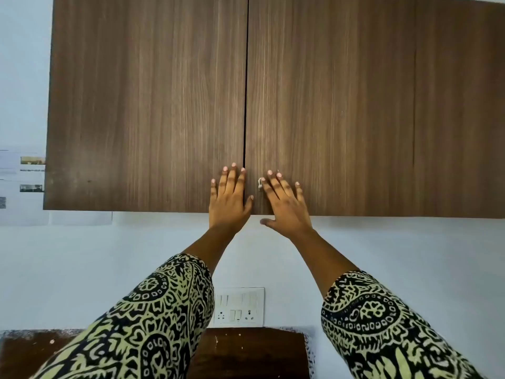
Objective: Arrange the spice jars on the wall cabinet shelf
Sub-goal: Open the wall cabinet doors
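Patterned sleeves (153, 310) cover my raised arms. Both doors of the wall cabinet (355, 28) are closed, hiding its shelf. My left hand (228, 198) lies flat on the left door (147, 105) beside the centre gap, fingers straight, holding nothing. My right hand (284, 203) is spread on the right door (369, 119), grasping nothing, forefinger by a small pale fitting (260, 184). Below, a switch panel (239, 307) sits above a dark wooden top (251, 354).

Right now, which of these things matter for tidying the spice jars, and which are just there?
For the job: left cabinet door, right cabinet door, both closed; small pale handle; left hand and right hand, spread open on the doors. No jars show.

Just there: switchboard, papers on the wall, dark wooden surface below.
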